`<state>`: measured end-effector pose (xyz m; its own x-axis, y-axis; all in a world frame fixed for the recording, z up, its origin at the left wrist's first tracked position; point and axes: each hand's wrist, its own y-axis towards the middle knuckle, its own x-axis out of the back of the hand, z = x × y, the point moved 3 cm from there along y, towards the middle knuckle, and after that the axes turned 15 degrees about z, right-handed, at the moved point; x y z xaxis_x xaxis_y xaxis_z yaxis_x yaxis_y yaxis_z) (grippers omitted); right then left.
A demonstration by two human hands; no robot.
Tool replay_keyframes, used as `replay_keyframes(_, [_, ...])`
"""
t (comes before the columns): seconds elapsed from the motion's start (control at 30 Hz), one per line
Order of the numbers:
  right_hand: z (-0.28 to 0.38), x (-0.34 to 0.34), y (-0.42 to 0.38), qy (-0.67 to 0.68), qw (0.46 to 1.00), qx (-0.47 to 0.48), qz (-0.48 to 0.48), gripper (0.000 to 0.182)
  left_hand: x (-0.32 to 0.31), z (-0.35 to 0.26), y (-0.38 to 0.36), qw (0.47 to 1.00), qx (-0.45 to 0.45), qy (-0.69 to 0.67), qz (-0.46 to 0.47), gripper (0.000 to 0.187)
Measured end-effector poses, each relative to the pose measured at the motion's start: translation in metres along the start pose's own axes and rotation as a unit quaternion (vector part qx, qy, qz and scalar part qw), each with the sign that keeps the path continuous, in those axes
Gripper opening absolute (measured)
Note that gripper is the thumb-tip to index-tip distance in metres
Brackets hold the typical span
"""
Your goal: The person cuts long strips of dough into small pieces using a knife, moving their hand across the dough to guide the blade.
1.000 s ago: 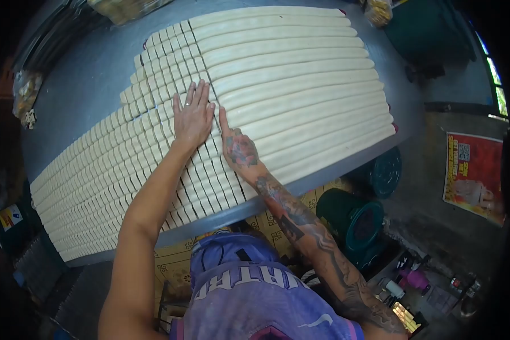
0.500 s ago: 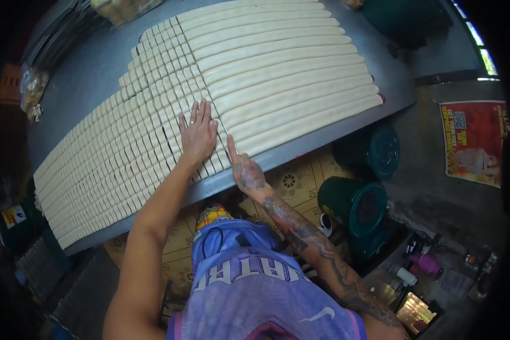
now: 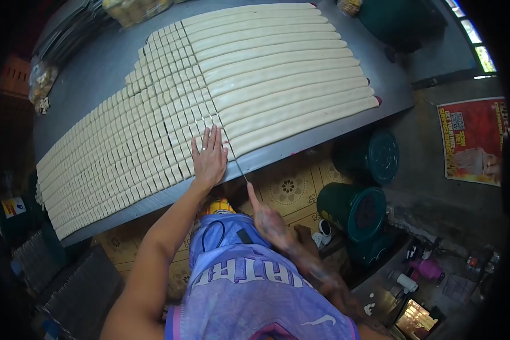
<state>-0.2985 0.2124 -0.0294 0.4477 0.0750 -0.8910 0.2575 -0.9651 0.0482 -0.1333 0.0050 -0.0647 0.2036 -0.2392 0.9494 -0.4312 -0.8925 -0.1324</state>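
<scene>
My left hand [image 3: 211, 161] lies flat with fingers spread on cut dough pieces [image 3: 113, 147], close to the table's front edge. To its right, my right hand [image 3: 271, 221] is closed on a long thin knife [image 3: 241, 168], index finger stretched along its back; the handle is hidden in the palm. The blade reaches over the table edge and along the cut line between the pieces and the long uncut dough ropes [image 3: 283, 73]. Those ropes lie side by side toward the right. Narrow dark gaps separate many of the cut pieces.
The dough rests on a grey metal table [image 3: 392, 85]. Green lidded buckets [image 3: 351, 209] stand on the floor to the right, below a red poster [image 3: 473, 141]. Bagged goods [image 3: 136, 10] sit at the table's far edge. Dark ridged trays [image 3: 82, 289] are at lower left.
My right hand has drawn the knife back toward my body, past the table edge. My left hand shows lower in view, still flat on the dough. The view has shifted slightly.
</scene>
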Motion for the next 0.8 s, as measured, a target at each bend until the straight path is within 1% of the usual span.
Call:
replay_keyframes(0.03, [-0.009, -0.03, -0.001, -0.328, 0.934, -0.126, -0.061, 0.089, -0.001, 0.001, 0.0, 0.999, -0.005, -0.031, 0.012, 0.065])
replay_keyframes(0.07, [-0.02, -0.067, 0.007, -0.612, 0.746, -0.239, -0.111, 0.087, -0.001, 0.004, 0.0, 0.998, -0.007, -0.062, 0.022, 0.065])
replay_keyframes(0.1, [-0.026, -0.098, 0.019, -0.816, 0.459, -0.321, -0.142, 0.085, 0.0, 0.008, -0.001, 0.998, -0.001, -0.063, 0.02, 0.065])
replay_keyframes(0.13, [-0.024, -0.113, 0.033, -0.914, 0.114, -0.358, -0.154, 0.084, 0.004, 0.011, 0.0, 0.994, -0.004, -0.106, 0.028, 0.065])
replay_keyframes(0.17, [-0.018, -0.11, 0.054, -0.914, 0.112, -0.359, -0.152, 0.084, 0.008, 0.015, 0.005, 0.988, -0.008, -0.149, 0.034, 0.065])
replay_keyframes(0.2, [-0.01, -0.109, 0.087, -0.948, 0.129, -0.265, -0.123, 0.082, 0.018, 0.02, 0.013, 0.982, -0.007, -0.186, 0.039, 0.064])
replay_keyframes(0.23, [-0.004, -0.109, 0.122, -0.97, 0.147, -0.167, -0.094, 0.081, 0.025, 0.028, 0.028, 0.982, -0.005, -0.187, 0.039, 0.064])
replay_keyframes(0.27, [0.004, -0.106, 0.16, -0.961, 0.148, -0.194, -0.127, 0.083, 0.033, 0.041, 0.048, 0.978, 0.004, -0.209, 0.024, 0.063])
replay_keyframes(0.3, [0.014, -0.1, 0.2, -0.961, 0.149, -0.196, -0.124, 0.083, 0.041, 0.055, 0.069, 0.973, 0.013, -0.23, 0.009, 0.062])
replay_keyframes(0.37, [0.034, -0.086, 0.279, -0.962, 0.16, -0.182, -0.124, 0.085, 0.06, 0.089, 0.125, 0.974, 0.024, -0.227, -0.004, 0.06])
replay_keyframes(0.4, [0.042, -0.08, 0.32, -0.963, 0.16, -0.182, -0.121, 0.085, 0.072, 0.108, 0.156, 0.973, 0.03, -0.229, -0.027, 0.059])
replay_keyframes(0.43, [0.048, -0.075, 0.359, -0.97, 0.151, -0.16, -0.107, 0.08, 0.083, 0.127, 0.187, 0.971, 0.037, -0.231, -0.047, 0.058])
replay_keyframes(0.47, [0.054, -0.071, 0.396, -0.976, 0.141, -0.14, -0.093, 0.075, 0.091, 0.147, 0.22, 0.971, 0.039, -0.231, -0.047, 0.058])
replay_keyframes(0.5, [0.061, -0.064, 0.434, -0.975, 0.141, -0.143, -0.092, 0.075, 0.099, 0.166, 0.253, 0.974, 0.039, -0.213, -0.067, 0.058])
replay_keyframes(0.53, [0.068, -0.057, 0.469, -0.979, 0.11, -0.142, -0.095, 0.075, 0.105, 0.185, 0.281, 0.977, 0.039, -0.194, -0.084, 0.057])
replay_keyframes(0.57, [0.074, -0.048, 0.498, -0.982, 0.08, -0.141, -0.099, 0.076, 0.11, 0.202, 0.309, 0.977, 0.041, -0.196, -0.078, 0.057])
replay_keyframes(0.6, [0.081, -0.039, 0.524, -0.981, 0.081, -0.144, -0.102, 0.076, 0.117, 0.218, 0.336, 0.978, 0.022, -0.187, -0.085, 0.058])
replay_keyframes(0.63, [0.086, -0.031, 0.548, -0.99, -0.043, -0.117, -0.058, 0.075, 0.123, 0.229, 0.36, 0.979, 0.004, -0.179, -0.092, 0.058])
replay_keyframes(0.67, [0.09, -0.022, 0.566, -0.982, -0.167, -0.09, -0.013, 0.074, 0.127, 0.239, 0.379, 0.979, 0.005, -0.182, -0.088, 0.058])
replay_keyframes(0.7, [0.09, -0.024, 0.584, -0.981, -0.166, -0.094, -0.015, 0.074, 0.131, 0.245, 0.396, 0.986, 0.002, -0.143, -0.083, 0.059])
replay_keyframes(0.73, [0.089, -0.027, 0.599, -0.977, -0.179, -0.114, 0.005, 0.076, 0.133, 0.251, 0.407, 0.992, -0.002, -0.104, -0.078, 0.06])
replay_keyframes(0.77, [0.088, -0.026, 0.613, -0.972, -0.192, -0.135, 0.025, 0.079, 0.132, 0.255, 0.414, 0.992, 0.0, -0.106, -0.074, 0.06])
replay_keyframes(0.8, [0.093, -0.019, 0.629, -0.99, -0.053, -0.129, 0.021, 0.079, 0.13, 0.259, 0.419, 0.995, 0.003, -0.085, -0.057, 0.061])
